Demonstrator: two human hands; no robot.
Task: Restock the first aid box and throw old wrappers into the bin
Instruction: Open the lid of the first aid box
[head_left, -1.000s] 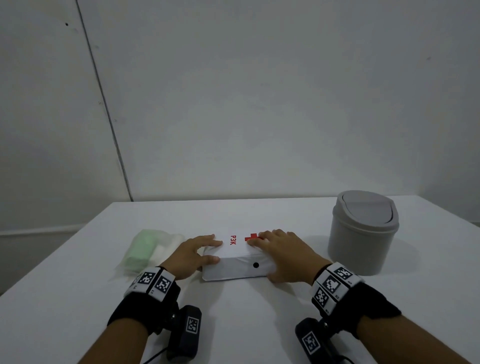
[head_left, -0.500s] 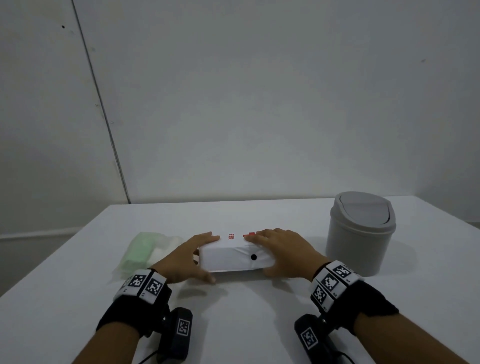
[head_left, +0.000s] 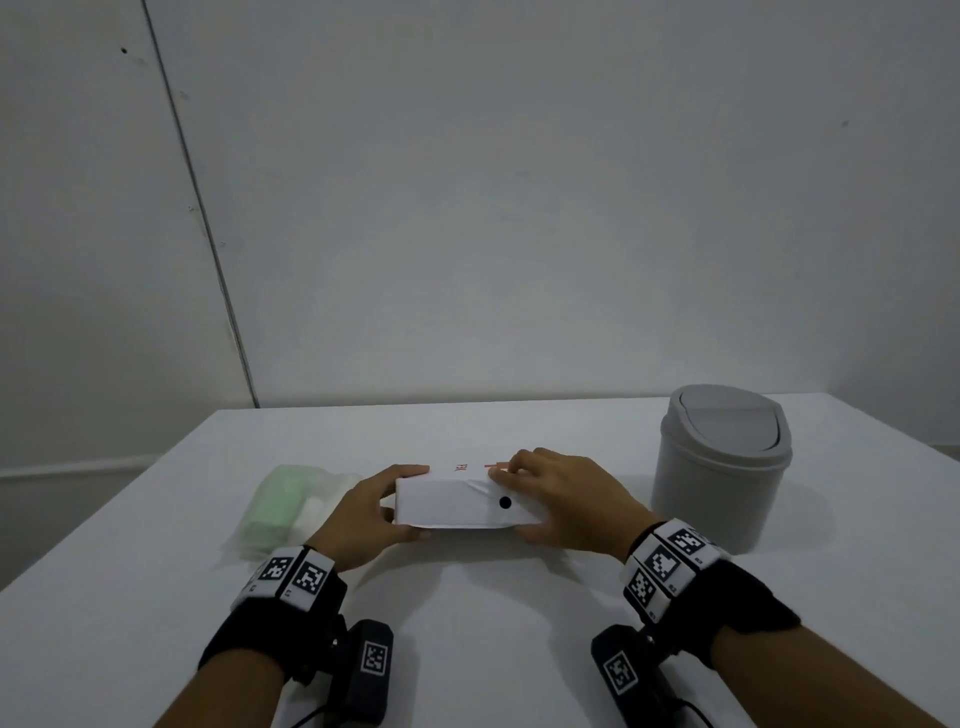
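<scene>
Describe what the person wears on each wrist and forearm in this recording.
Both hands, left hand and right hand, are bare. Each wrist carries a black strap with white blocks printed with black square codes. Under each forearm hangs a black box with its own code tag; thin dark cables trail from both.

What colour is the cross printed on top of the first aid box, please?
Red, on the white first aid box; the right hand partly covers it in the head view.

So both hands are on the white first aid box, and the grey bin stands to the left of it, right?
Not quite: the head view shows the grey bin standing to the right of the white first aid box. The left hand and right hand do both hold the box.
</scene>
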